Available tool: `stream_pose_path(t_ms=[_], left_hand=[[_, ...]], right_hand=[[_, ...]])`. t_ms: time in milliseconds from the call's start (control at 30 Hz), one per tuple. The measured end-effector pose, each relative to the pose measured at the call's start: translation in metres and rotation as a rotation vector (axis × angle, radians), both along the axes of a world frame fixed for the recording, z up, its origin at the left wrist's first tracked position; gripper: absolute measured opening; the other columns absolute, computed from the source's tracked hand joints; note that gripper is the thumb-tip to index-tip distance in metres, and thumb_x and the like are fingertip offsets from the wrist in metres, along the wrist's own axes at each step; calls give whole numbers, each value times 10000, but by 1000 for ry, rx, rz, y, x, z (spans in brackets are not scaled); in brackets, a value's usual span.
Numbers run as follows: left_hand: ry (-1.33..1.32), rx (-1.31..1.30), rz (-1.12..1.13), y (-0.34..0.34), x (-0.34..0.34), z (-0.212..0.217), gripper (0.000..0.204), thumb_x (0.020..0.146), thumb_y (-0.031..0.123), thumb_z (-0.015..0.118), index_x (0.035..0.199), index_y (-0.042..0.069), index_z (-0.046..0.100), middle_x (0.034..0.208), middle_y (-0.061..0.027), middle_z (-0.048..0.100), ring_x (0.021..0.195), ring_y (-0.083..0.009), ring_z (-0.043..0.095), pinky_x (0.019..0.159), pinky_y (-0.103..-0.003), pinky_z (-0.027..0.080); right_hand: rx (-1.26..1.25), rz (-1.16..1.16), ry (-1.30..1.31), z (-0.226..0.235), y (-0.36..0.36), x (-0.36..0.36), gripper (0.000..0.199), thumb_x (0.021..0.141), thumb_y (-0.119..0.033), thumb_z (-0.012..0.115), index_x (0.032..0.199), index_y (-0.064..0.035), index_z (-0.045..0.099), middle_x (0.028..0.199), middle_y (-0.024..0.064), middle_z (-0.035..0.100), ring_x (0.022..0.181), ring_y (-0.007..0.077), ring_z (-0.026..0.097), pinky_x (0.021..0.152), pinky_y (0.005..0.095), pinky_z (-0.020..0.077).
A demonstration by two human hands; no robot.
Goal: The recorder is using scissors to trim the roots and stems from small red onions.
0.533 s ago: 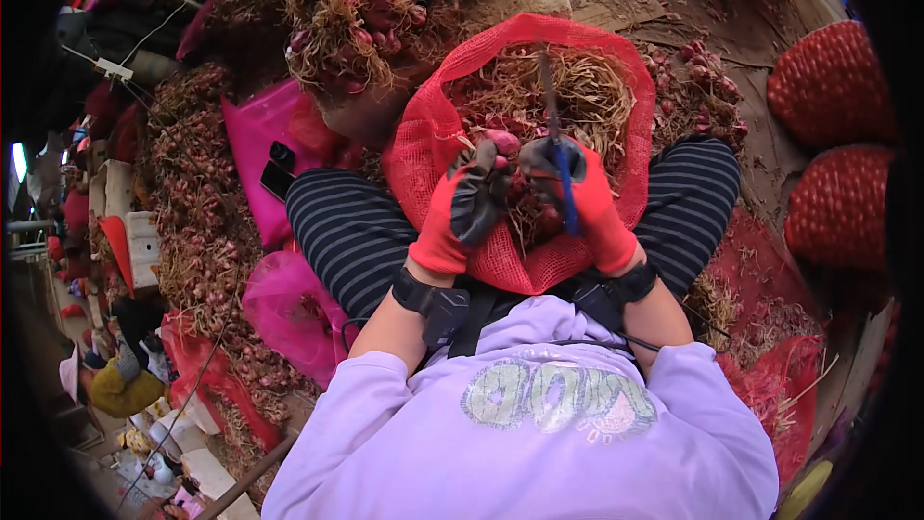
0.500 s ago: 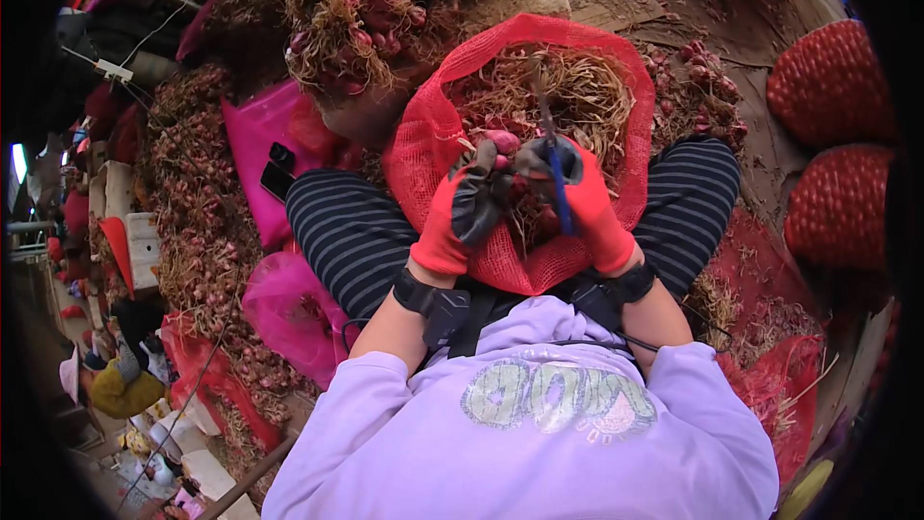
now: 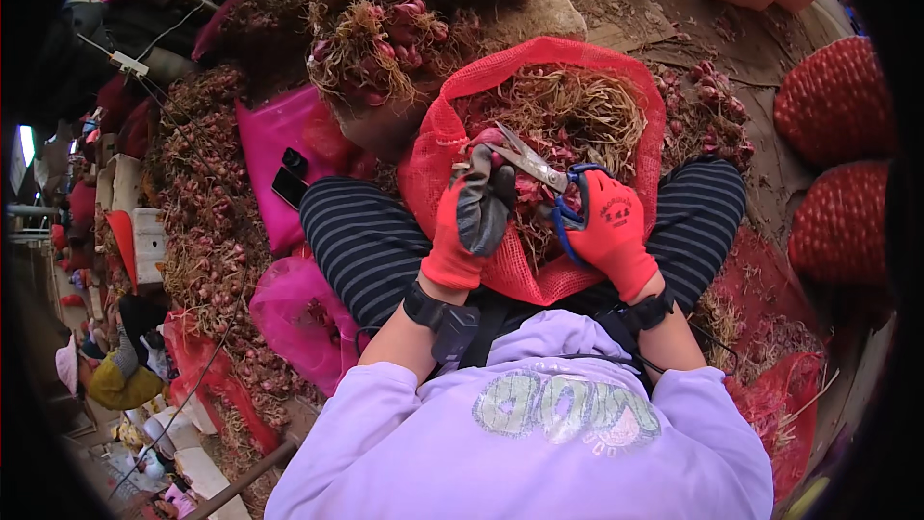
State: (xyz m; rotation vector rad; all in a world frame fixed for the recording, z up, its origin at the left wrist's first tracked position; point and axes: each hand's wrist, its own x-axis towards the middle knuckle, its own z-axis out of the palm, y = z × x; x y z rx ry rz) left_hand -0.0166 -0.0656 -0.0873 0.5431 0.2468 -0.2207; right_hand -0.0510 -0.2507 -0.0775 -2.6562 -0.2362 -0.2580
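My left hand (image 3: 468,217), in a red glove with a dark palm, is closed around a purplish-red shallot (image 3: 490,139) that shows above its fingers. In the same kind of glove, my right hand (image 3: 610,229) grips a pair of blue-handled scissors (image 3: 542,169). Their metal blades point left and are parted, with the tips at the shallot; whether they touch it I cannot tell. Both hands are over a red mesh bag (image 3: 652,101) between my legs. Inside the bag lie shallots and a mass of dry, straw-coloured roots and stalks (image 3: 604,116).
Bunched shallots (image 3: 380,53) are heaped on a stone block ahead, and a long pile of shallots (image 3: 207,221) runs along the left. Two filled red sacks (image 3: 835,91) stand at the right. Pink mesh (image 3: 294,303) and a small black device (image 3: 289,178) lie by my left knee.
My right hand has turned the scissors from pointing away to pointing left, and their blades have parted at the shallot. My left hand has turned slightly, and the whole view has shifted a little.
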Motion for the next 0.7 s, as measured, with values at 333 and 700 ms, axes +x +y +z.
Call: stream_pose_path(t_ms=[333, 700], left_hand=[[-178, 412, 2, 33, -7, 16, 184, 879, 6, 533, 1063, 9, 533, 1052, -45, 556, 930, -102, 535, 827, -250, 447], [-66, 1759, 47, 280, -155, 79, 304, 736, 42, 664, 1014, 14, 543, 963, -101, 567, 849, -200, 554, 757, -307, 449]], right_hand=[[446, 9, 237, -14, -6, 10, 265, 763, -249, 644, 920, -41, 595, 797, 106, 638, 737, 264, 634, 645, 349, 478], [40, 9, 28, 25, -16, 64, 394, 701, -283, 686, 1007, -65, 566, 966, 126, 598, 877, 310, 588, 743, 385, 475]])
